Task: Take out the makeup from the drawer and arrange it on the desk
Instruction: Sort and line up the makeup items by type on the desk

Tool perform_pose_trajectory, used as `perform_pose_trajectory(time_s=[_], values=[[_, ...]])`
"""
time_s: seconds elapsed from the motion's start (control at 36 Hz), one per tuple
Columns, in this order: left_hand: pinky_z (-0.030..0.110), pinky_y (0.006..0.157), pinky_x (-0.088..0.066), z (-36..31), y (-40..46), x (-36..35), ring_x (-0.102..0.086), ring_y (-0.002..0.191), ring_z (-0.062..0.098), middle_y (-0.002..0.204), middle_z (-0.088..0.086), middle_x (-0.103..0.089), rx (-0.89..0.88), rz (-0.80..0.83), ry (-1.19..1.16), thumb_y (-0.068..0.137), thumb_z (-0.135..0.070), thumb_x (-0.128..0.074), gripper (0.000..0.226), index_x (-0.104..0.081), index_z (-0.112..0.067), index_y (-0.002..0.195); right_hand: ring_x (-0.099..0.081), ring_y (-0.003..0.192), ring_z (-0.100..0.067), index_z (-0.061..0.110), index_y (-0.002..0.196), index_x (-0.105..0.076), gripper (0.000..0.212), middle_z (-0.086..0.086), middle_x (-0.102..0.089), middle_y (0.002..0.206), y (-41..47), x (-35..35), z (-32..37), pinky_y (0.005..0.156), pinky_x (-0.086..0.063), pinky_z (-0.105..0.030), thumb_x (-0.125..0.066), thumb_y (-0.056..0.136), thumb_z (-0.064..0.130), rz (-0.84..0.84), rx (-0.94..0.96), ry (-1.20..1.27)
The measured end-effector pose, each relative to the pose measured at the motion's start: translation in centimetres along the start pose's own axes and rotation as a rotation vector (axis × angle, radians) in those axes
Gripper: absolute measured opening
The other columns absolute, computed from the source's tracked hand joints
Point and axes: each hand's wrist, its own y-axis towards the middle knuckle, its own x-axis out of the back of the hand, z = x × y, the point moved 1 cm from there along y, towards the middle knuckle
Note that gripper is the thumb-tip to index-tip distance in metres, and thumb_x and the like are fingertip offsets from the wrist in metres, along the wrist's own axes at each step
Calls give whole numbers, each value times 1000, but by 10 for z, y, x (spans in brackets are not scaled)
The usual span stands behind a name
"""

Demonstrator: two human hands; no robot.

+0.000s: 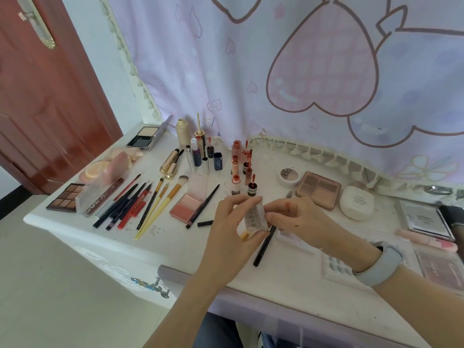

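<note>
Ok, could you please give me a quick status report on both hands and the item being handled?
Left hand and right hand both grip the small clear bottle, above the desk. Black pencil lies just beneath. Nothing blocking.

We identify the location as a room in a home, most likely a bedroom with a dressing area. A white desk [175,247] carries makeup brushes [160,204], eyeshadow palettes [318,190] and lip tint bottles [241,169]. Behind it hangs a lilac curtain [301,71] printed with pink hearts. At left we note a red-brown wooden door [45,109] and a light tiled floor [62,285].
</note>
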Motion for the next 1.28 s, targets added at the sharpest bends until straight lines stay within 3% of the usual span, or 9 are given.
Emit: perform_pose_trajectory(time_s=[0.22, 0.28, 0.39, 0.64, 0.78, 0.92, 1.06, 1.14, 1.28], values=[[9, 93, -39, 0, 5, -4, -43, 109, 7, 116, -2, -48, -99, 21, 98, 71, -10, -79, 58, -56, -19, 124, -63, 70, 4, 25, 88, -68, 21, 11, -71, 78, 1, 6, -4, 63, -47, -11, -57, 89, 8, 8, -67, -6], [8, 91, -39, 0, 7, -3, -46, 109, 3, 118, -3, -52, -35, 17, 12, 72, -12, -79, 57, -55, -24, 123, -64, 71, 0, 27, 87, -69, 20, 8, -72, 79, 0, 10, -4, 63, -48, -14, -58, 89, 9, 3, -60, 30], [20, 88, -49, -6, 11, -5, -57, 107, 9, 116, -5, -58, 73, 23, -210, 73, -15, -79, 53, -56, -26, 119, -68, 77, -4, 28, 86, -69, 22, 10, -73, 83, 1, 14, -3, 66, -48, -10, -61, 87, 8, -5, -33, 29], [21, 95, -46, -9, 17, -7, -53, 111, 7, 121, -5, -55, 0, 44, -56, 72, -15, -79, 57, -51, -31, 120, -60, 65, 6, 26, 95, -68, 17, 9, -72, 80, -1, 21, -2, 61, -44, -9, -56, 90, 14, -14, -51, 75], [17, 96, -41, -9, 16, -6, -50, 110, 6, 116, -18, -51, -64, 64, 0, 72, -15, -79, 54, -52, -27, 118, -63, 73, 1, 22, 96, -67, 14, 6, -72, 87, -1, 22, -3, 65, -46, -17, -57, 90, 14, 6, -86, 53], [12, 92, -39, -6, 15, -6, -49, 104, -2, 110, -19, -52, -66, 59, 0, 71, -18, -79, 53, -52, -28, 116, -67, 80, -6, 24, 104, -61, 17, 3, -72, 97, 1, 20, -5, 68, -48, -22, -59, 89, 18, 36, -121, 63], [20, 97, -41, -8, 15, -10, -50, 110, 5, 116, -23, -49, -147, 14, 29, 72, -15, -79, 58, -52, -27, 121, -65, 78, -6, 30, 109, -59, 25, 5, -71, 99, 2, 20, -6, 70, -49, -25, -60, 87, 19, 41, -104, 154], [26, 96, -43, -9, 16, -15, -51, 111, 9, 118, -15, -52, -157, -50, 2, 73, -17, -76, 56, -49, -26, 121, -65, 80, -9, 33, 110, -57, 27, 6, -72, 97, 3, 23, -3, 69, -51, -23, -58, 88, 17, 63, -89, 202], [31, 93, -47, -9, 25, -23, -54, 108, 12, 116, -14, -51, -153, -107, 4, 72, -16, -79, 53, -51, -23, 117, -66, 81, -18, 24, 112, -58, 29, -3, -68, 98, 9, 33, -3, 70, -55, -25, -55, 90, 5, 25, -116, 286]])
